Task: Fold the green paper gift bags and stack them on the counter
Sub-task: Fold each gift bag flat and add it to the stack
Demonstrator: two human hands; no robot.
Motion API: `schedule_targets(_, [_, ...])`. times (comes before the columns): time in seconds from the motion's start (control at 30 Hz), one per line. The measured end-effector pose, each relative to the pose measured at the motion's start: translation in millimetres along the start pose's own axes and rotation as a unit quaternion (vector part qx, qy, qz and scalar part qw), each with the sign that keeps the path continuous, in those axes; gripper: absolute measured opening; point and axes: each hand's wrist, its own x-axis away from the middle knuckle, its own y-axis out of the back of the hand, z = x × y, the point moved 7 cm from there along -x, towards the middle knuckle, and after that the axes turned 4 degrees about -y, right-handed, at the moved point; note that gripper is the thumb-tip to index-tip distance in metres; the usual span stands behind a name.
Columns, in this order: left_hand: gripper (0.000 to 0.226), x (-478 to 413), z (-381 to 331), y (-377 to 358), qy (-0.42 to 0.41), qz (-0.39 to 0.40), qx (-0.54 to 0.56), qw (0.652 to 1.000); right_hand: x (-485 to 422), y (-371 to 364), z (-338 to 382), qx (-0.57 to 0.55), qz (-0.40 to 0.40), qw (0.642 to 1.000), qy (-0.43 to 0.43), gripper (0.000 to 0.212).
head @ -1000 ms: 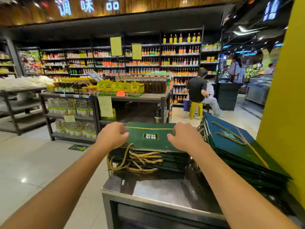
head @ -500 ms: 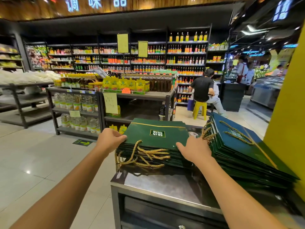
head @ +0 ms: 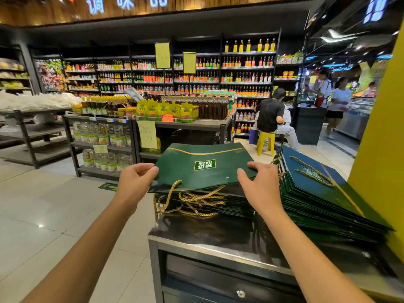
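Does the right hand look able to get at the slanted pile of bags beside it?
Probably yes: nothing lies between the right hand and the slanted pile, but the hand grips the lifted bag and must release it first.

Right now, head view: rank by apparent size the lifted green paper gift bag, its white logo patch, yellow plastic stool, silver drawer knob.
1. green paper gift bag
2. yellow plastic stool, though distant
3. white logo patch, nearly the stool's size
4. silver drawer knob
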Motion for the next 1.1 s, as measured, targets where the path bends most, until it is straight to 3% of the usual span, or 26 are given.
schedule_targets(0.37, [0.022, 41.7, -44.5, 31.3, -0.046, -0.028, 0.093, 0.994, 26.9, 53.0, 24.9, -0.070, -0.034, 0.996, 0.049, 0.040])
schedule_targets(0.9, [0.024, 105.1, 35.6, 7.4, 0.039, -0.038, 0.117, 0.992, 101.0, 21.9, -66.6, -0.039, 0.003, 0.999, -0.027, 0.042])
schedule_targets(1.0, [0.041, 111.1, 45.0, -3.2, 0.084, -0.021, 0.181, 0.980, 101.6, 22.1, -73.0, -0.042, 0.002, 0.999, -0.032, 0.039])
schedule_targets(1.1, [0.069, 121.3, 47.7, -21.1, 0.113, 0.048, 0.256, 0.959, 100.8, 20.7, -75.1, -0.028, -0.003, 0.999, -0.028, 0.041])
